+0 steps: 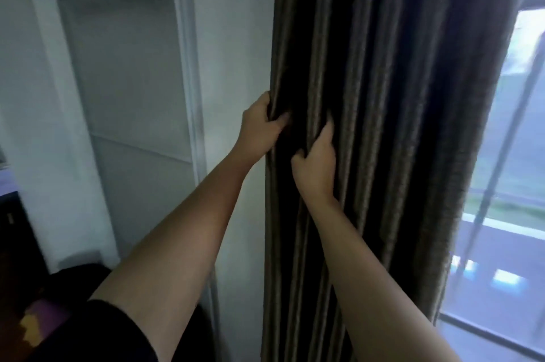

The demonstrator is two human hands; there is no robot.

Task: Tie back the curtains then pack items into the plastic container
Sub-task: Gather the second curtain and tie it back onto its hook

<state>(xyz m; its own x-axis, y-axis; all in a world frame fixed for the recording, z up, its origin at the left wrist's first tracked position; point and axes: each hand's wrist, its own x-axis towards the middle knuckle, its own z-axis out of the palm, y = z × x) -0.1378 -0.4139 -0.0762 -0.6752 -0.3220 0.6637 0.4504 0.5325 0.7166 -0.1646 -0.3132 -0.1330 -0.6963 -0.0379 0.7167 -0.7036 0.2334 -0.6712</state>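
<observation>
Brown, heavy cloth hangs in deep vertical folds: the curtain (383,96) is bunched into a thick column between a white wall (236,37) on its left and a window (507,155) on its right. It runs from the top of the view down past the bottom edge, and its folds show dark hollows between paler ridges.

Both bare arms reach up and forward to it. The left hand (259,128) grips the curtain's left edge, right where the cloth meets the wall; its fingers curl round behind the edge and its thumb lies across the front of the outer fold. The right hand (317,168) sits just below and to the right of the left one, near it but not touching. Its back faces the camera, its fingers are tucked into a hollow between two folds, and its thumb hooks into the cloth on the other side, so that it pinches a bundle of fabric.

A black sleeve (97,332) covers the left upper arm. Left of the curtain, a pale recessed panel (129,66) is set in the wall. Daylight comes through the window glass, blurred.
</observation>
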